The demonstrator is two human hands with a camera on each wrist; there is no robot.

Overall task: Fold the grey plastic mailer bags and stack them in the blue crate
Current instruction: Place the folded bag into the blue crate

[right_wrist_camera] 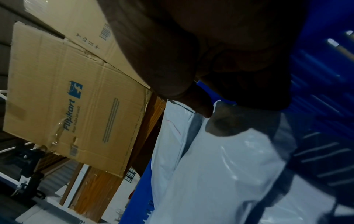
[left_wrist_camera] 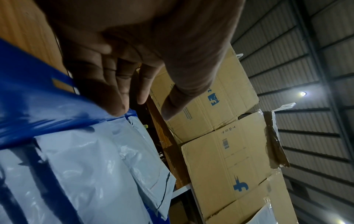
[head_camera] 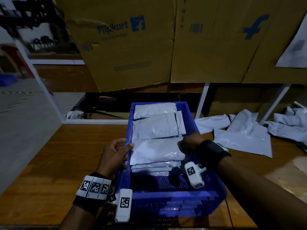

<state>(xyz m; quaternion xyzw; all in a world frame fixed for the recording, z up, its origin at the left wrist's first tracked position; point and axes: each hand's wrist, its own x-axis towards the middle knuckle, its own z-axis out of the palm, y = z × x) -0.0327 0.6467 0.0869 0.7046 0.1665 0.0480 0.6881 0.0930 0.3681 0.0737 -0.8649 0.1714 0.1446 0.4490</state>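
A blue crate (head_camera: 166, 196) stands on the wooden table (head_camera: 66, 155), holding folded grey mailer bags. The top folded bag (head_camera: 156, 151) lies on the near stack, and more folded bags (head_camera: 157, 125) lie at the far end. My left hand (head_camera: 116, 155) straddles the crate's left wall, its thumb touching the bag's left corner. In the left wrist view its fingers (left_wrist_camera: 118, 106) lie straight on the crate rim (left_wrist_camera: 38, 106). My right hand (head_camera: 189, 141) curls over the bag's right edge; in the right wrist view, thumb and fingers (right_wrist_camera: 203, 106) pinch the bag (right_wrist_camera: 220, 174).
Several loose unfolded mailer bags (head_camera: 242, 135) lie on the table right of the crate. Large cardboard boxes (head_camera: 132, 47) rise behind the table. The table's left edge drops to a grey floor (head_camera: 25, 122). The near part of the crate's floor shows bare.
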